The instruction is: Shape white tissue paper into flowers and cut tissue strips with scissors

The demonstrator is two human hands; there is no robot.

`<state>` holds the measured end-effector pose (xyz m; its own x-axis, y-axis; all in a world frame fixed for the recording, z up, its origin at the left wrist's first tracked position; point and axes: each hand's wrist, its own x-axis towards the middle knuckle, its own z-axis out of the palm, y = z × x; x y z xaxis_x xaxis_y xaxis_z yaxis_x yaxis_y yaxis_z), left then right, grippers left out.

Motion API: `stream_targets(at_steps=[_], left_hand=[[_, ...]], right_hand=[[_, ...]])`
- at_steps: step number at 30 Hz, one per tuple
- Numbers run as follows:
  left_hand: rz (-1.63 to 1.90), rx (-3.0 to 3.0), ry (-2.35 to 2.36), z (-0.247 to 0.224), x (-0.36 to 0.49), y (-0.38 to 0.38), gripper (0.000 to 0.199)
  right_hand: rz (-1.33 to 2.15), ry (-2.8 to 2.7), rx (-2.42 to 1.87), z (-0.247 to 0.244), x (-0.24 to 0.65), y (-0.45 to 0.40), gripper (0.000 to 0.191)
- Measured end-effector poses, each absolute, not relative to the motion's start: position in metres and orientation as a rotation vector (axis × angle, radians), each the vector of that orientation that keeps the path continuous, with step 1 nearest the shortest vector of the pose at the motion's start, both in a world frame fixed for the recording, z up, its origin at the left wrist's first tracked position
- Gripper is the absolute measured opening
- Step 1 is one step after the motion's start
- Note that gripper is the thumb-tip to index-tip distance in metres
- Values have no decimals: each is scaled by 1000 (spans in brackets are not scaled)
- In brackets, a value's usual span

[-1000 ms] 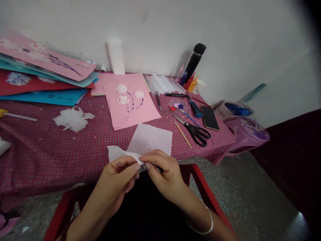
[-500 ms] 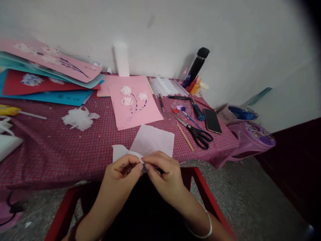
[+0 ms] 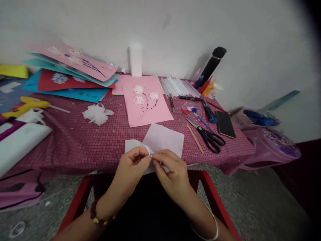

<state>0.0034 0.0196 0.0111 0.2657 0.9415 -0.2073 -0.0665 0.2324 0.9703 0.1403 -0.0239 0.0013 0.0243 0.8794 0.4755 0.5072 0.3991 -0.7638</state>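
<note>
My left hand (image 3: 135,164) and my right hand (image 3: 173,170) meet at the table's front edge, fingertips pinched together on a piece of white tissue paper (image 3: 134,144). The tissue is gathered to a narrow point between them; its loose part spreads above my left fingers. Just behind lies a flat pale sheet of paper (image 3: 164,139). Beyond it rests pink paper (image 3: 160,112) painted with white blossoms and purple stems. A crumpled clump of white tissue (image 3: 96,114) sits to the left.
Black-handled scissors (image 3: 212,139), a wooden stick (image 3: 195,139) and a phone (image 3: 225,124) lie on the right. Glue sticks (image 3: 178,87) and a black bottle (image 3: 213,67) are at the back. A yellow glue gun (image 3: 32,105) and a white power strip (image 3: 25,144) lie left.
The view has swung left, so more of the glue gun and power strip shows. Both hands still pinch the tissue paper, with only slight finger movement.
</note>
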Motion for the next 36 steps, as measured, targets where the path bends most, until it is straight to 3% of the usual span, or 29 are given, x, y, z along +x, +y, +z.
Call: stream_targets(at_steps=[8, 13, 36], left_hand=[[843, 839, 1010, 25, 2, 25, 18], [864, 870, 1053, 24, 2, 25, 13], [874, 972, 1076, 22, 5, 21, 14]], right_hand=[[403, -1712, -1213, 11, 136, -23, 33], [586, -1584, -1184, 5, 137, -20, 34], [631, -1500, -1157, 1, 142, -19, 31]])
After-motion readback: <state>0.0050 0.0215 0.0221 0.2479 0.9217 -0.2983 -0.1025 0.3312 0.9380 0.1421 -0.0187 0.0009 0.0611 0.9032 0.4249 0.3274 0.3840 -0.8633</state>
